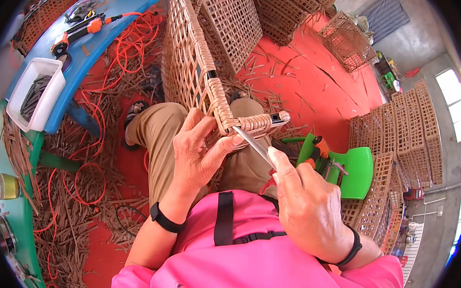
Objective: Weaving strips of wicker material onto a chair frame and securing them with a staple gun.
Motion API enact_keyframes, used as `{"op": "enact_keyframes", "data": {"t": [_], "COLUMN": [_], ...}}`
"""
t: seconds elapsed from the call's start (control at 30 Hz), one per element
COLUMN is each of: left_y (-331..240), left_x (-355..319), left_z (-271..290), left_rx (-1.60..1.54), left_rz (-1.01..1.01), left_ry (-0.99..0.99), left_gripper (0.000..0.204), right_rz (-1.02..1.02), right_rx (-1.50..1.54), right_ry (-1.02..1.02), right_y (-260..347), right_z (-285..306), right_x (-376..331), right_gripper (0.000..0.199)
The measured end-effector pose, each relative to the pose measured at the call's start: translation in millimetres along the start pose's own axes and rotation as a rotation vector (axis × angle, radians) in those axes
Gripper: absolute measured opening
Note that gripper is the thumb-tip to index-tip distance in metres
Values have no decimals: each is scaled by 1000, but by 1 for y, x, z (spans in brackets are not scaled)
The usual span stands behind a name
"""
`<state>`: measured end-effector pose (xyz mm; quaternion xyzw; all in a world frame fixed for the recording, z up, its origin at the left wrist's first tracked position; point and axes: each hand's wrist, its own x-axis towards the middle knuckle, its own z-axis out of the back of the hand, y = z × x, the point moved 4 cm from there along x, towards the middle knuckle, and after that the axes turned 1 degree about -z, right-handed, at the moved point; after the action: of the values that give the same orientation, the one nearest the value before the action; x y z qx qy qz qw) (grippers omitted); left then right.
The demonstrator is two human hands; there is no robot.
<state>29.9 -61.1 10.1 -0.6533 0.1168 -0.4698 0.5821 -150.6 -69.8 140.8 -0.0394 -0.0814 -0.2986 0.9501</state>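
Note:
A woven rattan panel stands on edge in front of me, its wrapped corner close to my lap. Around that corner curl the fingers of my left hand, with the thumb pressed near the binding. In my right hand is a tapered metal awl, its handle hidden in the closed fingers. The awl's tip meets the wrapped strands at the corner; how deep it goes in, I cannot tell. A short wrapped arm runs right from the corner, dark frame showing at its end.
On the left, a blue table carries an orange-black tool and a white tray of dark strips. Orange hose and rattan scraps litter the red floor. At right are a green chair and stacked woven panels.

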Motion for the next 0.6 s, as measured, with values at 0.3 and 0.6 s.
{"op": "enact_keyframes", "data": {"t": [0.3,0.6], "left_y": [-3,-6], "left_x": [-2,8], "left_z": [-1,7], "left_rx": [162,230], "left_rz": [-104,-171], "left_ry": [5,124], "left_gripper": [46,44], "right_rz": [-12,-30], "right_rx": [130,267], "right_ry": [-58,-37], "right_y": [-12,-25], "right_z": [-17,-15], "right_x": [2,5], "right_gripper": [42,36]}}
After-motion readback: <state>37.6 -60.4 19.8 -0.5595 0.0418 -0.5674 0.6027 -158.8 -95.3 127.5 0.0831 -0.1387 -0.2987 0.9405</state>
